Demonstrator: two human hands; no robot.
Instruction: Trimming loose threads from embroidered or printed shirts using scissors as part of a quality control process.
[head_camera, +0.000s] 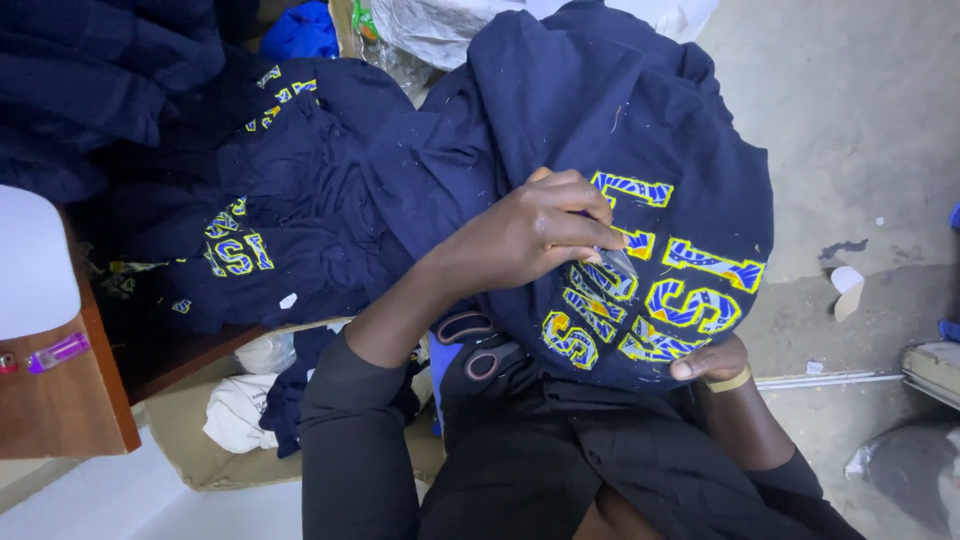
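Closely trimming letters on a navy garment

Centrally, the person's left hand (530, 235) was curled over the cloth, its fingers pinched around a small silvery blade-like tool (615, 260) whose tip touched the stitched lettering; what kind of tool it was could not be told. Under that hand lay a dark navy fabric garment with yellow and blue patterned appliqué letters (640, 150), draped over the person's lap and bulging upward as though stretched across a knee. The right hand (712, 362) sat at the garment's lower edge, thumb on top, gripping the cloth beside the lowest letters; a yellowish band circled that wrist. Both arms wore black sleeves.

Just below the left forearm, a pair of scissors with dark looped handles (478, 345) lay on the lap, partly tucked beneath the garment. Farther to the left, a heap of similar navy garments with the same yellow-and-blue letters (250, 230) was piled up. Below the heap sat an open cardboard box (195, 440) holding white and navy cloth. At the far left stood a brown wooden table corner (70, 400) with a small purple lighter-shaped item (58, 352) on it. To the right spread a grey concrete floor (860, 120) with scattered scraps.
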